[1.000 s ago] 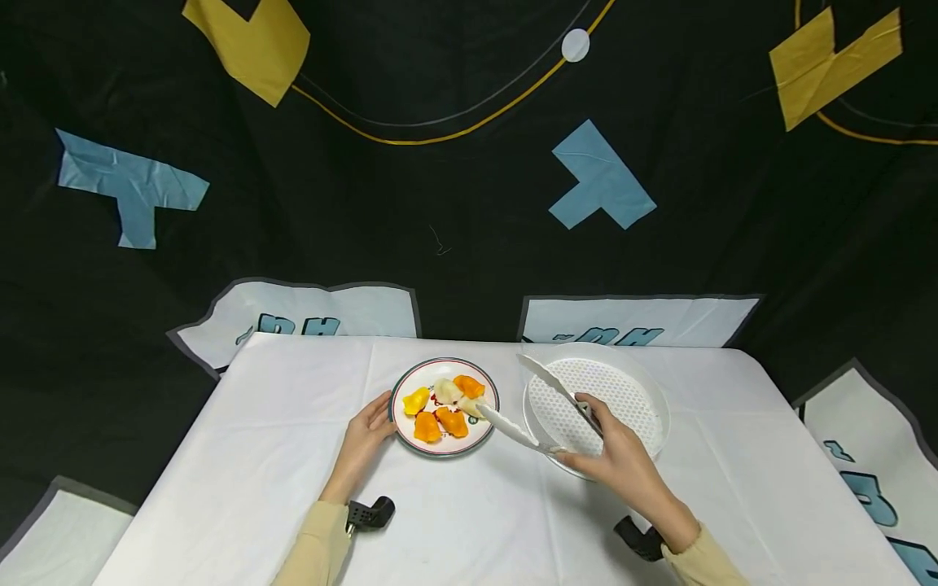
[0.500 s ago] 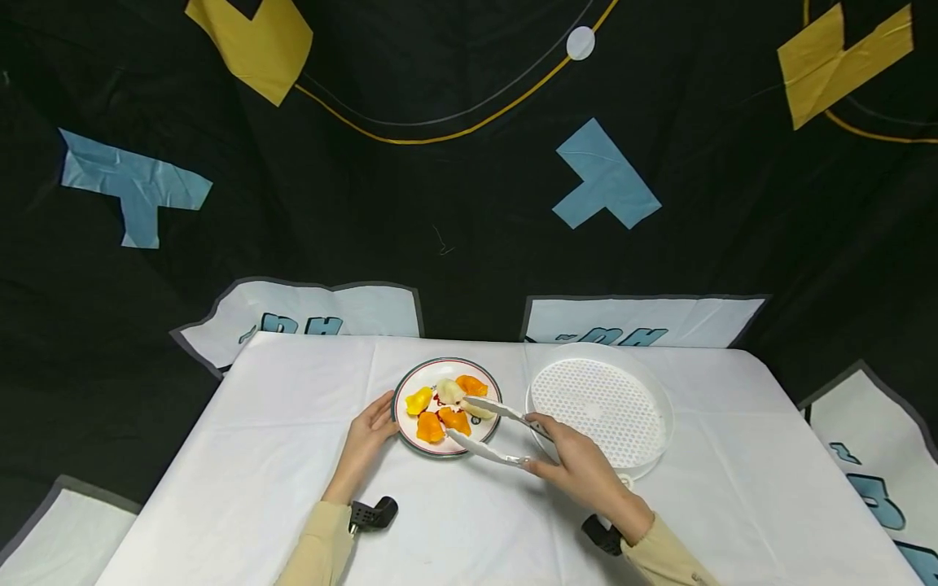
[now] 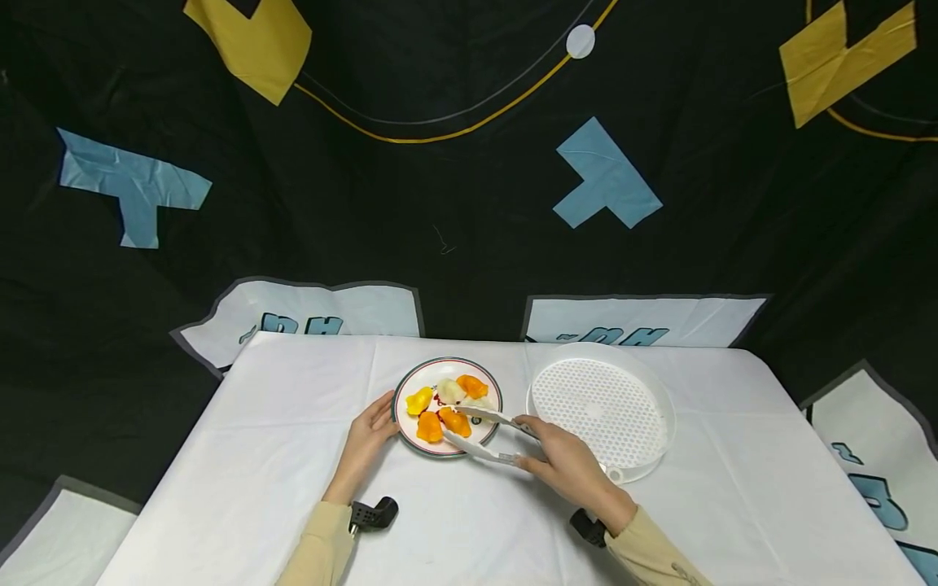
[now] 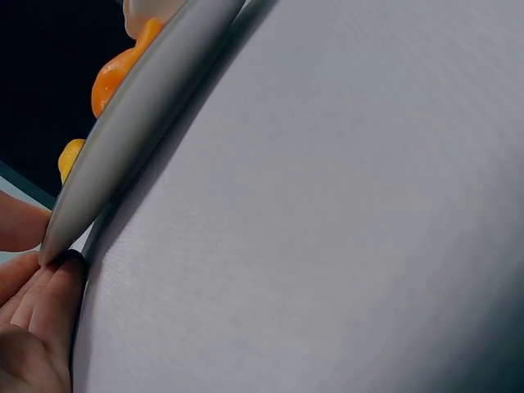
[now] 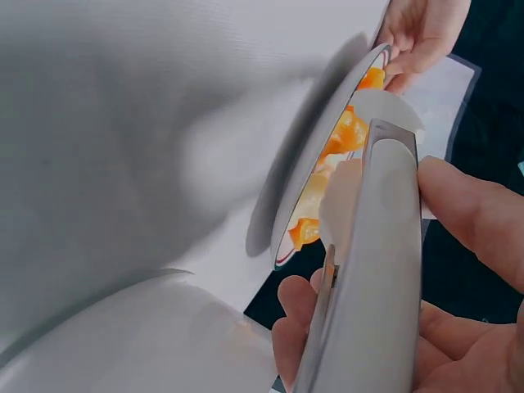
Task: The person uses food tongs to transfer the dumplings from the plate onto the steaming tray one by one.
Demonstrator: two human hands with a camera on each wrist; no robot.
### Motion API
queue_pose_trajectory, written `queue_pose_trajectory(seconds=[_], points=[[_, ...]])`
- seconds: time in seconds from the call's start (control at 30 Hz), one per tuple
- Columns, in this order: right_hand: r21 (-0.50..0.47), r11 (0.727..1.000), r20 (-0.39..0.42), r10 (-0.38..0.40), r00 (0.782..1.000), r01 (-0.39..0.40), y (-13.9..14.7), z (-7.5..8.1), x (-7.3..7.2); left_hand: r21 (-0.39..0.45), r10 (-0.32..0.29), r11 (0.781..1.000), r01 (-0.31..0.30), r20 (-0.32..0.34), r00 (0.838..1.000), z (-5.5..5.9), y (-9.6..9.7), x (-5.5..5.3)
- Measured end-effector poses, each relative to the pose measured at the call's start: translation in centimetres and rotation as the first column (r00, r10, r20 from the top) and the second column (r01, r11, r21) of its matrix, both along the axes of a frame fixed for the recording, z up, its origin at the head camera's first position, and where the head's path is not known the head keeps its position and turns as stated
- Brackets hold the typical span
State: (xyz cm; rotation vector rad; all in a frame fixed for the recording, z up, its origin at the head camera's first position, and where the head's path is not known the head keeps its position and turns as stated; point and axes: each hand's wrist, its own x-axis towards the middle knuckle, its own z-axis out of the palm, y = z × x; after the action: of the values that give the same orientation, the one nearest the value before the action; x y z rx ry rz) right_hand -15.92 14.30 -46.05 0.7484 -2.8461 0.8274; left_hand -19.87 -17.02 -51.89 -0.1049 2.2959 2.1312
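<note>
My left hand (image 3: 368, 435) pinches the left rim of a round white plate (image 3: 431, 374) with a green and red border. In the left wrist view, the thumb (image 4: 20, 223) is above the rim and fingers lie under it. Several dumpling-like lumps sit on the plate: a yellow one (image 3: 419, 400), pale ones and orange ones. My right hand (image 3: 567, 464) grips a pair of tongs (image 3: 476, 446), thumb on one arm and fingers on the other. The white tips are spread apart over the plate's right front, around the nearer right orange lump (image 3: 456, 422).
A round white tray (image 3: 597, 407) with a perforated floor and raised rim stands right of the plate. Both rest on a white-clothed table (image 3: 293, 423). Behind hangs a black backdrop (image 3: 366, 220) with tape shapes.
The tongs have swung left and forward-down from beside the tray to over the plate, their tips drawing closer together around an orange lump. The left hand keeps its hold on the plate.
</note>
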Motion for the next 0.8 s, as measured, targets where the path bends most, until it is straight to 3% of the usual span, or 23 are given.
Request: queue_pose_trajectory(seconds=[0.47,0.8], points=[[0.045,0.999,0.0,0.018,1.0,-0.018,-0.89,0.51,-0.9,-0.045,0.011,0.999,-0.01,0.009,1.0,-0.06,-0.05,-0.16],[0.008,1.0,0.01,-0.03,1.0,0.03,-0.86,0.06,-0.84,-0.04,0.016,0.999,-0.015,0.013,1.0,-0.25,-0.06,-0.13]])
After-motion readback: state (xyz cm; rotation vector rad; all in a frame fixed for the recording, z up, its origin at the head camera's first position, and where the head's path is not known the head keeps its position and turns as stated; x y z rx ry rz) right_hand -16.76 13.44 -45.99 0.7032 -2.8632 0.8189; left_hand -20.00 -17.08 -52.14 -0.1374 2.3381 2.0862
